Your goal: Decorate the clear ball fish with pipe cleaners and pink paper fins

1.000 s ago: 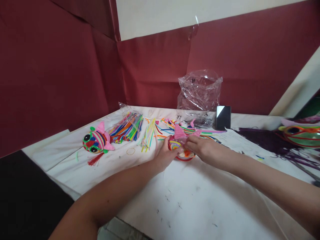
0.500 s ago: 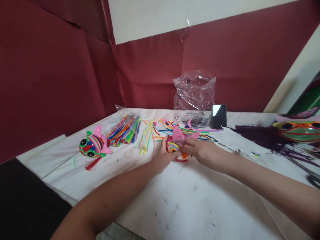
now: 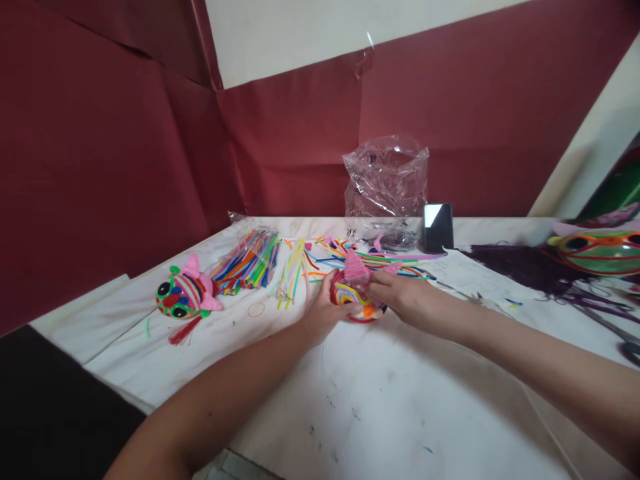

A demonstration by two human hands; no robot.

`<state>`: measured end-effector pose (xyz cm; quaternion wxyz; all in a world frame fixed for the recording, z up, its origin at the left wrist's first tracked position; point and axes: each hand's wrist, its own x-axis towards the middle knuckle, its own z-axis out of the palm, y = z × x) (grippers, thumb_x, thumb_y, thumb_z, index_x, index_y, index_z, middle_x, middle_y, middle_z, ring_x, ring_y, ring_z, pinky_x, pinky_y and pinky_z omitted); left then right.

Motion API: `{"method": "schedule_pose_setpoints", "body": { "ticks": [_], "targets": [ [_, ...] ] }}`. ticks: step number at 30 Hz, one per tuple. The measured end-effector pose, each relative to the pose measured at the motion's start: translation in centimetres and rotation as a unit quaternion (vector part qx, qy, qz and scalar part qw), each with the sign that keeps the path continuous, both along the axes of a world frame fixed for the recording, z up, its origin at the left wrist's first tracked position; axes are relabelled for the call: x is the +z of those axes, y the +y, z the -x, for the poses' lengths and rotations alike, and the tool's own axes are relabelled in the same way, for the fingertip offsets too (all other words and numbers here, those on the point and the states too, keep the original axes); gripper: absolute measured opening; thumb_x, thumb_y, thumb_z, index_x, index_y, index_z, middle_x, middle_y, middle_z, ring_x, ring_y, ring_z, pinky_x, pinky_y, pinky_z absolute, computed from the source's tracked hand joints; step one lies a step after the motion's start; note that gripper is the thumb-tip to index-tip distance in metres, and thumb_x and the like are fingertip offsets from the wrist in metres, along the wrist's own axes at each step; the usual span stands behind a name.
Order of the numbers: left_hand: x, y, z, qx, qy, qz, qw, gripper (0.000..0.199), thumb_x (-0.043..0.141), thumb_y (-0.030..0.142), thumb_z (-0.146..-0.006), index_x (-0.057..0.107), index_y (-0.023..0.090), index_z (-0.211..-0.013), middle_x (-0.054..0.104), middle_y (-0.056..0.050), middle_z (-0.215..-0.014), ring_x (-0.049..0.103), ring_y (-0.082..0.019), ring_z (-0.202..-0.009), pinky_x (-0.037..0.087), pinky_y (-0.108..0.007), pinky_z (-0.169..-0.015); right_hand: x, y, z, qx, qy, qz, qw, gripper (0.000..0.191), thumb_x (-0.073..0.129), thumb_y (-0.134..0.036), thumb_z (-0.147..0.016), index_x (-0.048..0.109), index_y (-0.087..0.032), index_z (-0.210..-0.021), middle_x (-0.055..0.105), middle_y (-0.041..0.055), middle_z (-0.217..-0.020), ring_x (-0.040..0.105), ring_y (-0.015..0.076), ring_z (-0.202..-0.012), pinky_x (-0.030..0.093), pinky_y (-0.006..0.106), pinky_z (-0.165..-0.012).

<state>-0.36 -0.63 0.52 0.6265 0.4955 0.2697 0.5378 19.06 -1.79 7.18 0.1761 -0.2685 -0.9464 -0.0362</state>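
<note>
In front of me a round, colourful craft animal head (image 3: 356, 313) with pink pointed ears rests on the table, tilted back. My left hand (image 3: 323, 310) wraps round its left side, the thumb lying across the front near yellow and purple strips. Bent over the upper right of its front is my right hand (image 3: 407, 297), fingertips pressed together against the surface. Whatever sits under those fingertips is hidden. Loose coloured strips (image 3: 400, 268) lie just behind the head.
Left stands a similar finished-looking animal head (image 3: 183, 293) with a red tassel. Behind are a bundle of coloured pipe cleaners (image 3: 250, 263), a clear plastic bag (image 3: 387, 183) and a phone (image 3: 438, 228). Right are dark purple threads (image 3: 515, 270), scissors (image 3: 627, 350) and another decorated head (image 3: 600, 253).
The yellow and purple strips by my left thumb look wavier than before. My right fingers have shifted slightly on the head. The view has moved a little.
</note>
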Motion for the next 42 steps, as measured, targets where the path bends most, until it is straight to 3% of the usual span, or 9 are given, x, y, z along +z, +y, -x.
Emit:
{"method": "schedule_pose_setpoints", "body": {
  "ticks": [9, 15, 22, 27, 33, 38, 42],
  "targets": [
    [-0.3, 0.3, 0.1, -0.033, 0.0, -0.007, 0.999, 0.106, 0.09, 0.02, -0.046, 0.036, 0.024, -0.138, 0.056, -0.011, -0.13, 0.051, -0.03, -0.122, 0.035, -0.047, -0.107, -0.4, 0.2, -0.5, -0.01, 0.01, 0.037, 0.999, 0.031, 0.038, 0.0, -0.084, 0.059, -0.019, -0.097, 0.057, 0.0066, -0.095, 0.058, 0.0174, -0.081, 0.043, 0.027, -0.066],
    [-0.1, -0.1, 0.1, -0.009, 0.013, -0.002, 1.0, 0.092, 0.086, 0.026, -0.056, 0.04, 0.024, -0.136, 0.059, -0.01, -0.128, 0.056, -0.028, -0.117, 0.04, -0.043, -0.103, -0.4, 0.1, -0.3, 0.003, 0.017, 0.032, 0.999, 0.032, 0.038, -0.003, -0.087, 0.062, -0.018, -0.1, 0.06, 0.0081, -0.098, 0.059, 0.0182, -0.082, 0.046, 0.028, -0.068],
    [0.1, -0.1, 0.0, 0.033, 0.04, -0.004, 0.999, 0.085, 0.083, 0.022, -0.056, 0.043, 0.021, -0.131, 0.062, -0.009, -0.119, 0.06, -0.025, -0.107, 0.044, -0.039, -0.095, -0.2, -0.3, 0.1, 0.005, 0.011, 0.025, 1.0, 0.038, 0.039, 0.001, -0.081, 0.063, -0.018, -0.103, 0.062, 0.008, -0.097, 0.06, 0.0169, -0.078, 0.045, 0.026, -0.064],
    [0.3, -0.1, -0.3, 0.065, 0.051, -0.009, 0.997, 0.079, 0.079, 0.018, -0.055, 0.047, 0.02, -0.126, 0.061, -0.008, -0.12, 0.059, -0.023, -0.108, 0.043, -0.036, -0.096, -0.8, 0.1, -0.1, 0.012, 0.037, 0.002, 0.999, 0.03, 0.039, -0.005, -0.088, 0.063, -0.019, -0.1, 0.061, 0.0068, -0.095, 0.059, 0.0159, -0.077, 0.045, 0.025, -0.063],
    [0.9, 0.2, -0.3, 0.098, 0.038, 0.043, 0.994, 0.067, 0.075, 0.021, -0.057, 0.05, 0.021, -0.12, 0.066, -0.002, -0.094, 0.061, -0.018, -0.085, 0.047, -0.032, -0.083, -1.1, 0.7, -0.5, -0.012, 0.111, -0.042, 0.993, 0.022, 0.044, -0.013, -0.093, 0.065, -0.019, -0.097, 0.063, 0.0093, -0.094, 0.062, 0.0193, -0.08, 0.049, 0.03, -0.066],
    [0.9, 0.3, 0.1, 0.111, 0.061, 0.051, 0.991, 0.059, 0.069, 0.027, -0.063, 0.048, 0.024, -0.118, 0.065, -0.002, -0.1, 0.062, -0.016, -0.087, 0.048, -0.03, -0.081, -1.6, 1.1, -0.7, 0.0, 0.156, -0.103, 0.982, 0.028, 0.043, -0.011, -0.092, 0.064, -0.018, -0.107, 0.066, 0.0148, -0.105, 0.063, 0.0241, -0.092, 0.051, 0.035, -0.073],
    [0.8, -0.2, 0.0, 0.106, 0.09, 0.026, 0.99, 0.06, 0.068, 0.027, -0.065, 0.048, 0.024, -0.121, 0.066, -0.003, -0.102, 0.063, -0.017, -0.087, 0.049, -0.031, -0.08, -2.5, 0.8, -0.5, -0.01, 0.178, -0.065, 0.982, 0.026, 0.04, -0.016, -0.095, 0.065, -0.019, -0.105, 0.067, 0.0113, -0.096, 0.065, 0.0211, -0.082, 0.051, 0.03, -0.065]
  ]
}}
